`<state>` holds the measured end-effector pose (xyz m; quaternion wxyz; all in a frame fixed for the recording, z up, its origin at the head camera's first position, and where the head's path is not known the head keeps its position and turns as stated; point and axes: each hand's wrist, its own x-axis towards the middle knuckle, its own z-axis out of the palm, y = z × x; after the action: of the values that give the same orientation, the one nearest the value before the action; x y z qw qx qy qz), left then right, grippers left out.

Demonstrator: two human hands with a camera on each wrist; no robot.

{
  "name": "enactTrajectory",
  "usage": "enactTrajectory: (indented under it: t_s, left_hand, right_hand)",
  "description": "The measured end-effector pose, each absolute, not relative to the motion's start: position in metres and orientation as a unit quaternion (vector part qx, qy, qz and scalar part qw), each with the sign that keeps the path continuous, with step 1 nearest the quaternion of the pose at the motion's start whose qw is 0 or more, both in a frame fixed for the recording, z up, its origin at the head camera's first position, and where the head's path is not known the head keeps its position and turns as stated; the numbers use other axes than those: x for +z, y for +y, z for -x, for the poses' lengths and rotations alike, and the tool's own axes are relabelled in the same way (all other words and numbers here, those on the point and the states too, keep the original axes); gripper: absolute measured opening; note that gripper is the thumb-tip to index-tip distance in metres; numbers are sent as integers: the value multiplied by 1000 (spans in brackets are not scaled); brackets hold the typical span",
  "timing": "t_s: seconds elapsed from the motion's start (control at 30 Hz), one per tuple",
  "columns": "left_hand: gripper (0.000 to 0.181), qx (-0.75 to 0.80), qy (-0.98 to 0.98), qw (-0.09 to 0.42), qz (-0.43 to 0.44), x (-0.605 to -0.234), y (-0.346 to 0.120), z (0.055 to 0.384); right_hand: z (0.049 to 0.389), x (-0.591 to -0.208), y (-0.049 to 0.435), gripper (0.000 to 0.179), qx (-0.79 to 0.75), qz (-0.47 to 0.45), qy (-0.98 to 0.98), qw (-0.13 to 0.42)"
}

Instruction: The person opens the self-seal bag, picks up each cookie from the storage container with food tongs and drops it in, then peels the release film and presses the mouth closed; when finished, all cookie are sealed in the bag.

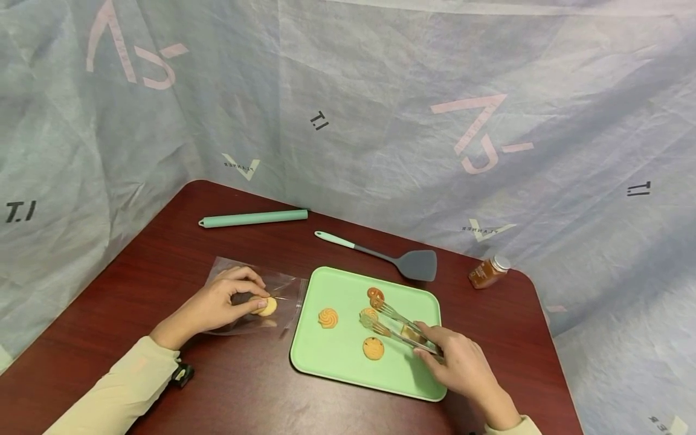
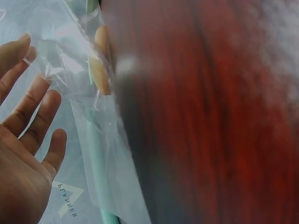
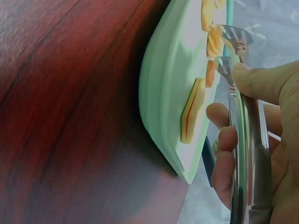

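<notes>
My left hand (image 1: 220, 302) pinches the film of a clear plastic bag (image 1: 235, 264) between thumb and fingertip, its other fingers spread apart. Inside the bag are cookies; a pale round cookie (image 1: 267, 307) shows beside the thumb. Metal tongs (image 3: 254, 158) are gripped in my right hand (image 1: 462, 362) over the green tray (image 1: 337, 362). Their slotted ends reach around a swirled cookie (image 1: 370, 313), spread apart on either side of it. Also on the tray are another swirl cookie (image 1: 328, 318), a pretzel-shaped cookie (image 1: 375, 293), a round cookie (image 1: 373, 348) and a square sandwich cracker (image 3: 192, 112).
Behind the bag lies a mint-green rolling pin (image 1: 255, 218). A grey-headed spatula (image 1: 417, 264) lies just beyond the tray's back edge. Toward the table's back right corner is a small jar (image 1: 484, 273) with a silver lid. Printed cloth (image 1: 348, 121) hangs behind the table.
</notes>
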<state>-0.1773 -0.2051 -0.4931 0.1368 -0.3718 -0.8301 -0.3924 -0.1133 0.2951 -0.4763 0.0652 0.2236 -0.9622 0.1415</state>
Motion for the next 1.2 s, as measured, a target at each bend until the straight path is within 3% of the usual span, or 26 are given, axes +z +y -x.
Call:
enactTrajectory:
  t_s: [1.2]
  left_hand:
    - [16, -394, -835, 134, 359, -494, -207, 176]
  right_hand:
    - [127, -479, 275, 48, 164, -263, -947, 81]
